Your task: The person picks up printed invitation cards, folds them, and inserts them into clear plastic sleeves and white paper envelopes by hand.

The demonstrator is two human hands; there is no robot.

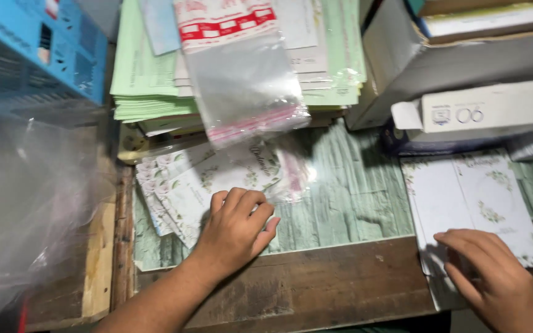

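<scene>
My left hand (237, 229) rests knuckles-up on a fanned pile of floral cards in clear sleeves (183, 185), fingers curled on the top one. My right hand (495, 277) lies flat on the near corner of a stack of white floral cards (470, 197) at the right, fingers spread on the paper. A hanging bundle of clear plastic sleeves with a red and white header (242, 74) droops over the sleeved cards.
Stacks of pale green paper (149, 80) stand at the back. A blue box (38, 49) and a big clear plastic bag (26, 203) fill the left. White and grey cardboard boxes (482, 108) crowd the right back. The green patterned mat (340, 191) ends at a brown wooden edge (328, 283).
</scene>
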